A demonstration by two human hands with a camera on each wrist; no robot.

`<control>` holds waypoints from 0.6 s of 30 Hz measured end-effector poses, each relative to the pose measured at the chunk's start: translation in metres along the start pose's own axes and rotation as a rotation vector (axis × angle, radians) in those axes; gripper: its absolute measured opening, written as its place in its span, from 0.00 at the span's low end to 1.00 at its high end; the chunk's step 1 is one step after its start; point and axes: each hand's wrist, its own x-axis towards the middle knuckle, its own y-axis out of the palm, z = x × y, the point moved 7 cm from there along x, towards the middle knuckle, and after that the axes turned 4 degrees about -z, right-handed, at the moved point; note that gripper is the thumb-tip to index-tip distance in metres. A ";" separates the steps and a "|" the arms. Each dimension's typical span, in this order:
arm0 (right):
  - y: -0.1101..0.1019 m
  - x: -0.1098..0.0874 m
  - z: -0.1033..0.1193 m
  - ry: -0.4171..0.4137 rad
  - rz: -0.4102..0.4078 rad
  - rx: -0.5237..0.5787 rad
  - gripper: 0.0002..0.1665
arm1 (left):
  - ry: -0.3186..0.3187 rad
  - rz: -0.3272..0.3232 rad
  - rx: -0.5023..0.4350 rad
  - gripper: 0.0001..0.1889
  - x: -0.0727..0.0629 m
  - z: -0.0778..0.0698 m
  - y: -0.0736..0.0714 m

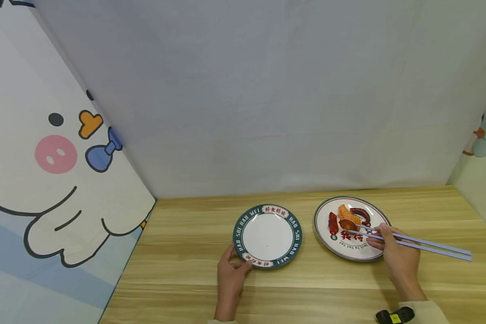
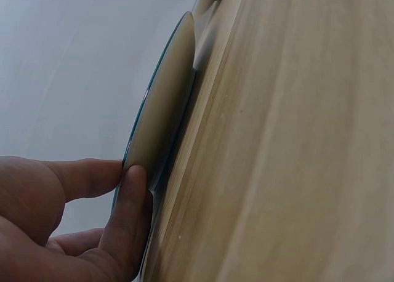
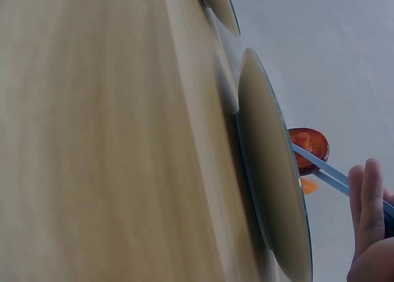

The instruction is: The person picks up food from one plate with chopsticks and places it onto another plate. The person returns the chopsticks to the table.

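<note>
My left hand (image 1: 231, 273) pinches the near-left rim of a white plate (image 1: 267, 236) with a dark green lettered border; the left wrist view has the thumb on top and fingers (image 2: 129, 205) beneath. In my right hand (image 1: 398, 256) is a pair of pale lilac chopsticks (image 1: 433, 247). Their tips meet a brown, mushroom-like food piece (image 1: 347, 225) over the right-hand plate (image 1: 340, 252), which is white with red characters. In the right wrist view this brown piece (image 3: 317, 145) shows above the plate's rim. Beside it lie an orange ridged piece (image 1: 349, 213), a red sausage-like piece (image 1: 333, 222) and a dark red curled piece (image 1: 362, 214).
Both plates sit on a wood-grain table (image 1: 178, 252), a gap between them. A pale grey wall sheet (image 1: 283, 99) stands along the far edge. A cartoon-printed panel (image 1: 36, 189) borders the left side. A black device (image 1: 394, 316) is on the right wrist.
</note>
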 end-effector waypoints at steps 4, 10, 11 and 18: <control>-0.002 0.000 0.004 -0.027 0.015 -0.066 0.14 | -0.001 -0.001 -0.002 0.41 -0.001 -0.001 0.000; -0.002 -0.001 0.007 -0.075 0.058 -0.117 0.14 | -0.003 0.007 -0.010 0.41 -0.001 -0.001 0.000; -0.002 -0.002 0.007 -0.087 0.064 -0.136 0.13 | -0.002 0.009 -0.011 0.41 -0.001 -0.001 0.001; -0.001 -0.004 0.010 -0.169 0.111 -0.289 0.08 | -0.013 0.010 0.001 0.42 0.000 0.000 0.000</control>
